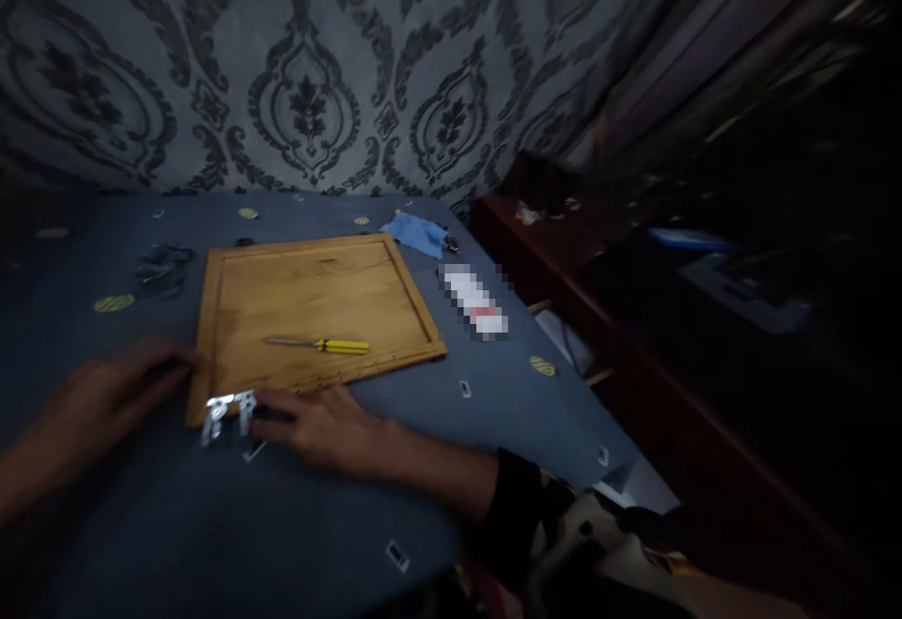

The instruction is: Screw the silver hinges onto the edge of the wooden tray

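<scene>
A framed wooden panel [296, 290] lies flat on the blue-grey patterned cloth, with a screwdriver [342, 347] with a yellow handle resting on it. At the panel's left edge, the thumb and fingers of my left hand [105, 403] come together, closed on the edge; motion blurs them somewhat. A shiny two-legged metal bracket [229, 403], possibly a hinge, sits over the panel's near left corner. The fingers of my right hand [324, 426] are closed on its right side, while some of the fingertips are hard to make out.
Dark, tangled small items [163, 270] lie left of the panel. Behind its far right corner is a crumpled blue cloth [419, 232]. A pixelated white and red item [474, 301] lies to the right. Beyond the cloth's right edge stands dark reddish furniture [528, 243]; patterned wallpaper [303, 112] rises behind.
</scene>
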The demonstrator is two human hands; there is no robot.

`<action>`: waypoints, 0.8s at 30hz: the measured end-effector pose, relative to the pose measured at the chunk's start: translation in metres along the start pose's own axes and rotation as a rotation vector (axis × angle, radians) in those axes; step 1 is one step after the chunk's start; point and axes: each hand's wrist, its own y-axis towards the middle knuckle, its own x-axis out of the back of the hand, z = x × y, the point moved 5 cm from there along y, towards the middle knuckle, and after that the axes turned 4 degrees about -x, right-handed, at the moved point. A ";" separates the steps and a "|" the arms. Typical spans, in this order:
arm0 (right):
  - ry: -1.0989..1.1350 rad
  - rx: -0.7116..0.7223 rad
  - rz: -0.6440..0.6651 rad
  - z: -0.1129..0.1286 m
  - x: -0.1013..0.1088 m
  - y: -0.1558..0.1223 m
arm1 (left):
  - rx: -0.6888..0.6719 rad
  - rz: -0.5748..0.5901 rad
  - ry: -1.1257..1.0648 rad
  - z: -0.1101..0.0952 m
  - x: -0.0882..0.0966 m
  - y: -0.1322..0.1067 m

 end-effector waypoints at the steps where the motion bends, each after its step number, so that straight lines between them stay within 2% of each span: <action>1: 0.026 -0.017 0.034 -0.001 -0.001 0.000 | 0.005 0.049 -0.089 -0.015 0.005 0.000; 3: 0.060 -0.052 0.064 -0.002 -0.002 0.001 | 0.037 0.073 -0.173 -0.036 0.014 0.003; 5: 0.104 -0.077 0.071 -0.004 -0.003 0.003 | 0.033 0.084 -0.191 -0.048 0.018 0.008; 13: 0.167 -0.071 0.069 -0.002 -0.002 0.002 | -0.103 0.145 -0.301 -0.047 0.011 0.020; 18: 0.130 -0.083 0.097 -0.003 -0.004 0.003 | -0.183 0.230 -0.336 -0.060 0.003 0.026; 24: 0.140 -0.068 0.097 -0.004 -0.001 0.003 | -0.257 0.269 -0.280 -0.071 -0.007 0.021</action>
